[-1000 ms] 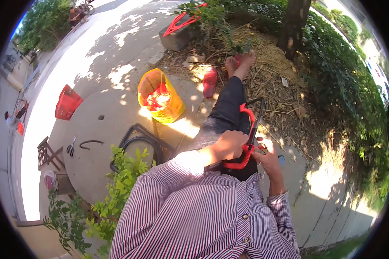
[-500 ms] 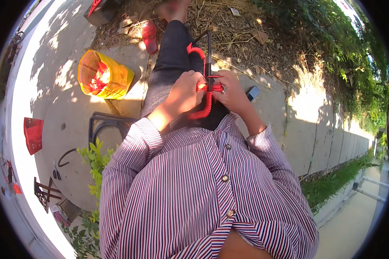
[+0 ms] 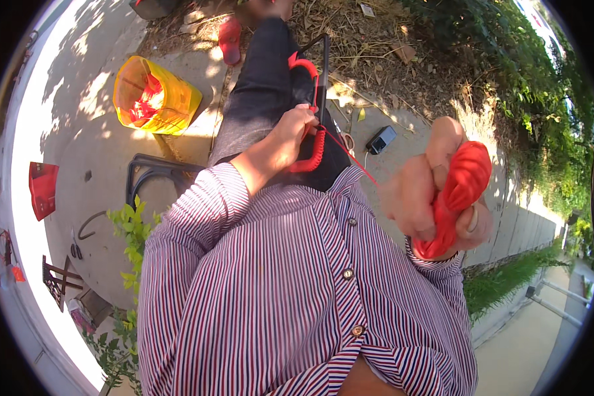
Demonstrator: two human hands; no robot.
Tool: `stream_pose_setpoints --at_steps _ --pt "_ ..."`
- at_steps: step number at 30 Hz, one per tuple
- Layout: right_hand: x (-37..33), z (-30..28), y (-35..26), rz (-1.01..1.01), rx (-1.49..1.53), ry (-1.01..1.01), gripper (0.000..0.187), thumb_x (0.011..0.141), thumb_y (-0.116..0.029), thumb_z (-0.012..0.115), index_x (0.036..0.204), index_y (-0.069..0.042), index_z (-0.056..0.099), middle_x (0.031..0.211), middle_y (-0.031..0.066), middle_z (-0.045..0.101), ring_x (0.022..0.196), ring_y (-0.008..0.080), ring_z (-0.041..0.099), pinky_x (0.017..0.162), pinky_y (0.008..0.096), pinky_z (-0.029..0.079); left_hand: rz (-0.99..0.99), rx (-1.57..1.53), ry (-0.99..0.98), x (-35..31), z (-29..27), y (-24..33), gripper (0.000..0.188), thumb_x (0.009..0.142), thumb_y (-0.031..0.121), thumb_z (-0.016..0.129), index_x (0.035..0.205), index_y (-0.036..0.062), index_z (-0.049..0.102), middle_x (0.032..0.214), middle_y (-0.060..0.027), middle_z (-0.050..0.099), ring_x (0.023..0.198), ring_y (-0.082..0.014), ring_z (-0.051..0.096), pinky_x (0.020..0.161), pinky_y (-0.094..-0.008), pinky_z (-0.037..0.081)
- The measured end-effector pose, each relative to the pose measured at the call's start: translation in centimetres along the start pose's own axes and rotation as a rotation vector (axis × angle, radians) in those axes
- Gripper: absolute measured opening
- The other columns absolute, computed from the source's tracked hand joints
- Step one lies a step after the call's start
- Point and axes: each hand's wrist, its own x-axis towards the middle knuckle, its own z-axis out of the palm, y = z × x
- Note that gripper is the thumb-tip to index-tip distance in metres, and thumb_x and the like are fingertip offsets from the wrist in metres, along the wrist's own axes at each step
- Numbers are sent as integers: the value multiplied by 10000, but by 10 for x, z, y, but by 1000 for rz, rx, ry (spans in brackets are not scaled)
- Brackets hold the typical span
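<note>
Across my lap stands a thin black rod frame [image 3: 326, 59] with red cord wrapping [image 3: 318, 155] coiled along a curved part of it. My left hand [image 3: 289, 137] is closed around the wrapped frame near its middle. Off to the right, my right hand [image 3: 412, 191] is raised and somewhat blurred, gripping a thick twisted hank of red cord [image 3: 467, 178]. From the frame by my left fingers, a thin red strand [image 3: 351, 155] stretches straight toward my right hand. What my left fingertips pinch is partly hidden.
A yellow container [image 3: 185, 105] with red material inside stands at left, near a black frame [image 3: 135, 173] and leafy plant [image 3: 129, 231]. A dark handheld device [image 3: 381, 140] lies on the paving right of my lap. A red sandal [image 3: 230, 41] sits ahead.
My right hand has swung from the frame out to the right and nearer, carrying the red cord hank and drawing a strand out. My left hand stays at the frame.
</note>
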Motion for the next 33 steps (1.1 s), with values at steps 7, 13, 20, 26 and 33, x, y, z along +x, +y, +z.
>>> stream_pose_setpoints --at_steps 7,13,20,26,33 --pt "5 -12 -23 -317 -65 26 372 865 -197 714 967 -109 367 625 -38 493 490 71 452 473 228 329 516 694 287 -26 33 12 291 737 -20 494 1019 8 559 905 -52 549 862 -167 541 819 -307 447" --pt "8 -76 13 -206 -686 130 249 833 -187 728 946 -26 577 811 82 625 672 188 600 692 305 486 639 863 119 -40 24 55 173 797 24 654 958 0 597 672 -1 579 645 -63 541 593 -257 451" --pt "15 -135 123 442 -1171 258 213 774 -35 710 978 -28 650 893 53 654 808 162 635 700 286 502 -46 766 231 -36 14 38 295 929 270 610 802 4 589 598 -47 567 425 -125 497 396 -291 384" --pt "17 -134 151 138 -776 466 315 776 -92 735 1068 -29 638 1079 92 637 913 237 642 820 335 511 467 1073 314 -33 -10 45 267 917 242 600 768 21 579 587 -25 546 445 -99 474 403 -262 378" --pt "22 -116 113 -175 -1254 328 367 781 -148 757 1115 -44 645 1130 82 626 1080 212 587 920 342 467 -111 -90 -148 -51 33 78 212 921 191 575 740 84 555 582 50 450 429 -38 372 401 -194 297"
